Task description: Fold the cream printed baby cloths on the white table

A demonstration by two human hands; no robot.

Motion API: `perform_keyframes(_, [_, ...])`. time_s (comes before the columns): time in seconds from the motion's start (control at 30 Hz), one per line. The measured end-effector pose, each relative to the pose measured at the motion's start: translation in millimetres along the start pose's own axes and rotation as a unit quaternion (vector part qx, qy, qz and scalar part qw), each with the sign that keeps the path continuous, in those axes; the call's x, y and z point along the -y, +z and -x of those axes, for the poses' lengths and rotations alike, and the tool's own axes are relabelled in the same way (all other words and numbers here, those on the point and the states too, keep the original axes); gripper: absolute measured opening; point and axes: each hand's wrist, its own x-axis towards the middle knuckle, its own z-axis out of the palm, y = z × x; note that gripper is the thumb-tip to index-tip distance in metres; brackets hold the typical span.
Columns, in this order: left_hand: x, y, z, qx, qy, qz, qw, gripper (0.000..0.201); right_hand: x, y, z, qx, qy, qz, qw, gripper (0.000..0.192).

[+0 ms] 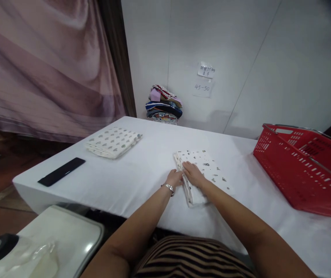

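A folded white cloth [201,160] with small scattered grey-green and brown prints lies on the white-covered table in front of me. My left hand [174,179], with a silver bracelet at the wrist, is closed on its left folded edge, fingertips partly hidden there. My right hand [193,175] rests palm down on top of the cloth, fingers stretched toward that same edge. The two hands nearly meet at the fold. Farther left lies another folded white cloth [113,142], printed with grey-green leaf-like shapes; neither hand touches it.
A red plastic basket [293,173] with metal handles stands at the table's right. On the left of the white tabletop [142,170] is a black phone-like slab [62,172]. Stacked fabrics [164,106] sit beyond the far edge. A white stool-like surface [67,227] holds a black-lidded object.
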Motion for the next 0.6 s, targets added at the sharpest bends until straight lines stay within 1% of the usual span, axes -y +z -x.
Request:
perform_keyframes(0.03, [-2, 1.0, 0, 0.003, -0.005, 0.006, 1.0, 0.06, -1, 1, 0, -0.006, 0.001, -0.015, 1.0, 0.041])
perform_keyframes(0.1, [-6, 2.1, 0, 0.02, -0.022, 0.016, 0.999, 0.041, -1, 3, -1, -0.022, 0.004, -0.046, 0.999, 0.041])
perform_keyframes(0.17, [-11, 1.9, 0, 0.036, -0.052, 0.042, 0.997, 0.026, -1, 3, -2, -0.043, 0.005, -0.072, 0.996, 0.042])
perform_keyframes(0.27, [-18, 0.3, -3, 0.047, -0.108, 0.069, 0.991, 0.026, 0, 1, -3, -0.064, 0.015, -0.097, 0.993, 0.044])
perform_keyframes(0.33, [-21, -0.4, -7, 0.06, -0.119, 0.043, 0.99, 0.031, 0, 0, -4, -0.073, 0.023, -0.102, 0.992, 0.044])
perform_keyframes(0.4, [-22, 0.2, -13, 0.054, -0.087, -0.032, 0.994, 0.036, 1, 2, -4, -0.077, 0.023, -0.097, 0.992, 0.044])
perform_keyframes(0.5, [-19, 3.0, -22, 0.002, -0.012, -0.149, 0.989, 0.034, 1, 8, -5, -0.071, 0.02, -0.084, 0.994, 0.045])
perform_keyframes(0.53, [-18, 4.2, -25, -0.012, 0.002, -0.168, 0.986, 0.033, 1, 10, -5, -0.067, 0.022, -0.083, 0.994, 0.045])
perform_keyframes(0.6, [-16, 6.1, -29, -0.021, 0.007, -0.179, 0.984, 0.034, -1, 9, -5, -0.064, 0.029, -0.089, 0.994, 0.046])
